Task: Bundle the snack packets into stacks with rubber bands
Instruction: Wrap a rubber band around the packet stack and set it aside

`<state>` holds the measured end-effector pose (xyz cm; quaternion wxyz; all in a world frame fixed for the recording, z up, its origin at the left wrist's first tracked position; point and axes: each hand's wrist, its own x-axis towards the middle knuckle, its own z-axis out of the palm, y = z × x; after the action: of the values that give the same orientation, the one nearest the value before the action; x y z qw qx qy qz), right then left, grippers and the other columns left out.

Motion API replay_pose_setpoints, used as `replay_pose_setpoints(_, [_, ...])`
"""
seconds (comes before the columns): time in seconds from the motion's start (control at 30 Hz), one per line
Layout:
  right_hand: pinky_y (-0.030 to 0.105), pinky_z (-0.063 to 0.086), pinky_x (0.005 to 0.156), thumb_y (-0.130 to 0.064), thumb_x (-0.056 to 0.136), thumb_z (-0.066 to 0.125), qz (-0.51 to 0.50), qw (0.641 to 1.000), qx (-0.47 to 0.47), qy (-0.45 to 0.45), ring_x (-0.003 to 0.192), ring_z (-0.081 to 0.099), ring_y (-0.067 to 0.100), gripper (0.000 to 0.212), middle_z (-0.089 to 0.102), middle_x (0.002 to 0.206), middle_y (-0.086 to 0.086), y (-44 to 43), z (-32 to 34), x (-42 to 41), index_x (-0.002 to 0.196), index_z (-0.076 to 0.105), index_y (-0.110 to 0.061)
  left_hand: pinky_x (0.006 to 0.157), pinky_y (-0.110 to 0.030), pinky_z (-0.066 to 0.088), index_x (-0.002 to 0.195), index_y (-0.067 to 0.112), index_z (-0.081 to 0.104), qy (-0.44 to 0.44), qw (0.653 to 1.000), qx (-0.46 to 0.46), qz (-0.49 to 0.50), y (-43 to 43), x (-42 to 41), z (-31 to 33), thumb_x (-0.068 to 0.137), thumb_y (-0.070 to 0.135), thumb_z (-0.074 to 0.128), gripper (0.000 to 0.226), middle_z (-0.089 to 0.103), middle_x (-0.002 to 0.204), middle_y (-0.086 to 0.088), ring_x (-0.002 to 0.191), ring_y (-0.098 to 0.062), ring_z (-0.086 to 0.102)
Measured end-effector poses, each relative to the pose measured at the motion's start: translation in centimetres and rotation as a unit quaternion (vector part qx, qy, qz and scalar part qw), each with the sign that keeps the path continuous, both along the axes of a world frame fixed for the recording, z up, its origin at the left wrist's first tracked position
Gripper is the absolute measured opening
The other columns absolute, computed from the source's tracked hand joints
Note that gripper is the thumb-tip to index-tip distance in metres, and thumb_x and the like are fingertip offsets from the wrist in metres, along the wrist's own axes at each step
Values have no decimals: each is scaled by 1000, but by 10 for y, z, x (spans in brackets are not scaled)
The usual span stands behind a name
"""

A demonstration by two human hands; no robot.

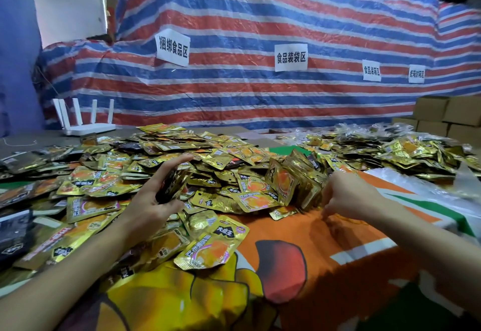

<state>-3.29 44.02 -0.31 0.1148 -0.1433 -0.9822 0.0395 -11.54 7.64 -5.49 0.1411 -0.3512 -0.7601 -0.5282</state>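
Note:
Gold and orange snack packets (166,153) lie in a wide loose heap across the table. My left hand (156,195) grips a small upright stack of packets (173,183) above the heap, thumb on top. A larger stack of packets (291,182) stands on edge to the right of it. My right hand (346,198) is beside that stack with its fingers curled down toward the orange cloth; whether they pinch anything is not visible. I see no rubber band plainly.
An orange, yellow and green printed cloth (299,252) covers the near table. A white router (88,122) stands at the back left. A second heap of packets (390,148) lies at the right, cardboard boxes (447,114) behind it. A striped tarp (260,83) with paper labels closes the back.

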Motion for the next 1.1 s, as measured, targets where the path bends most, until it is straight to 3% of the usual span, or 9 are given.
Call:
replay_pose_setpoints(0.2, [15,40,47,-15,82,81,32,997,-76,-10,67,65,8,19,70,72,-3,-2,3,-1,66,72,-19,79,-34,55,142,53,39,-14,1000,-2,-10,0,0,2,73,12,65,84,53,120,-1,93,-10,62])
replay_pose_setpoints(0.33, [12,41,43,-15,79,83,104,982,-158,-1,51,61,1,23,70,57,-8,-19,9,1,59,74,-23,76,-37,58,139,53,44,-44,998,37,-17,1,3,4,71,10,66,84,59,106,-10,92,-25,62])
replay_pose_setpoints(0.43, [15,42,46,-18,80,84,176,953,-244,16,49,58,0,13,72,62,-4,-45,14,1,69,78,-19,70,-31,55,133,51,52,-90,991,96,-33,4,7,9,65,6,65,82,64,102,-13,89,-21,64])
replay_pose_setpoints(0.53, [19,48,52,-22,81,84,235,917,-323,16,60,65,5,8,75,71,2,-78,14,-5,77,80,-16,63,-29,53,128,47,57,-145,978,139,-65,6,13,17,62,4,63,79,67,109,-13,78,-16,65])
replay_pose_setpoints(0.7, [18,48,52,-21,81,83,297,852,-429,51,61,65,6,5,76,74,3,-138,10,-31,79,80,-18,65,-37,51,138,30,51,-229,957,149,-103,3,15,25,64,7,62,79,72,100,-13,73,-24,61])
replay_pose_setpoints(0.83, [10,44,49,-23,81,83,307,828,-457,105,63,68,0,4,76,73,-6,-177,5,-56,80,80,-20,60,-38,54,134,22,55,-277,942,174,-69,0,12,26,63,6,66,74,68,87,-20,68,-28,63])
replay_pose_setpoints(0.97, [11,44,50,-26,74,88,272,809,-495,162,62,69,6,11,75,70,-3,-198,-8,-74,73,79,-19,62,-41,55,123,24,62,-268,939,215,9,-3,5,25,71,-7,67,60,69,81,-22,68,-34,62])
replay_pose_setpoints(1.03, [11,44,49,-27,72,90,266,798,-519,148,57,67,4,13,74,67,-2,-203,-17,-79,70,80,-18,63,-43,54,116,11,58,-291,930,223,39,-5,3,22,79,-8,64,41,70,74,-20,63,-31,63])
replay_pose_setpoints(1.1, [13,44,50,-27,71,90,273,776,-558,112,56,65,3,12,75,68,0,-203,-24,-80,74,81,-19,62,-42,57,122,6,49,-315,918,231,66,-4,-1,19,82,-3,68,45,73,77,-18,61,-29,68])
